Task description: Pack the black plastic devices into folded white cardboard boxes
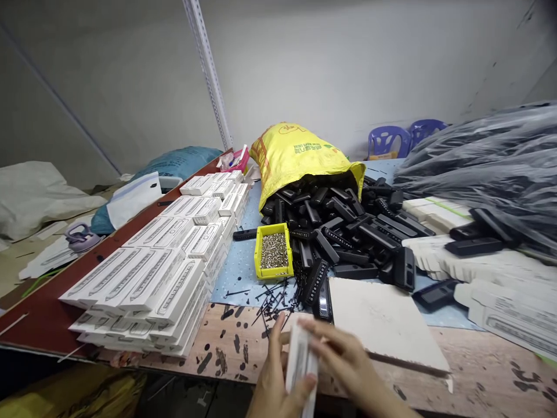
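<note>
My left hand [275,371] is wrapped round a slim white printed box [300,363], held upright at the table's front edge. On the box's upper right side lie the fingers of my right hand [337,345], blurred by motion; whether they grip it I cannot tell. Behind my hands is a scatter of thin black pins or screws [274,299]. A yellow tray [259,255] full of small brass-coloured pieces stands just beyond them. To the right of my hands lies a pale square board [383,319].
Stacked white printed boxes [143,278] fill the left side. A yellow sack [300,151] spills black plastic parts [343,232] across the middle. Flat unfolded cartons [513,313] lie at right, below a large grey plastic bag [487,157]. Purple chairs [389,138] stand behind.
</note>
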Motion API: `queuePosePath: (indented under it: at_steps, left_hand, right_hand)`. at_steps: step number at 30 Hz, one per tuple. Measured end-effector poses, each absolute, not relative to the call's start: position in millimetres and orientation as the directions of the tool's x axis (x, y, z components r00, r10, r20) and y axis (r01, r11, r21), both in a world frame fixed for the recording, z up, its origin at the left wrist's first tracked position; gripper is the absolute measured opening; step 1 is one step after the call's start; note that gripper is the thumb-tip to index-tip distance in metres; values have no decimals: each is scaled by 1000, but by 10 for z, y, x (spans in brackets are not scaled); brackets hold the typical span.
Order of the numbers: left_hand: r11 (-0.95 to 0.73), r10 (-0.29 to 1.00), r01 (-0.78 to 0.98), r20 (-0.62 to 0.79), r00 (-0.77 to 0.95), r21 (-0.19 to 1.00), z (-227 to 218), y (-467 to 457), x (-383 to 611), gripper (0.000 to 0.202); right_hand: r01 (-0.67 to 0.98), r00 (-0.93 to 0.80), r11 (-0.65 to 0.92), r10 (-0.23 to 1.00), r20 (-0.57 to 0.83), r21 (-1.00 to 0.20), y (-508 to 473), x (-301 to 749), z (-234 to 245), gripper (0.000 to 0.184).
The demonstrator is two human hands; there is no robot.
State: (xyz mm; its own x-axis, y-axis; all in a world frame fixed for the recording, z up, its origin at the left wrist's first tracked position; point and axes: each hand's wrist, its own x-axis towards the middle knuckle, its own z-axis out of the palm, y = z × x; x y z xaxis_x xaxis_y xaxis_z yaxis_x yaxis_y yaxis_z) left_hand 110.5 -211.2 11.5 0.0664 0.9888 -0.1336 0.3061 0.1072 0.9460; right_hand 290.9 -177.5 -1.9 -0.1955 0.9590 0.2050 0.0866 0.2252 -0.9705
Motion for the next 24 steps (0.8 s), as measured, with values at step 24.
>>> queuePosePath:
  at_steps: [24]
  left_hand:
    - [-293,956,808,171,238,511,-291,-1463,1549,25]
  right_hand:
    - [724,-486,566,824,290,-395,-809,3835,126,40]
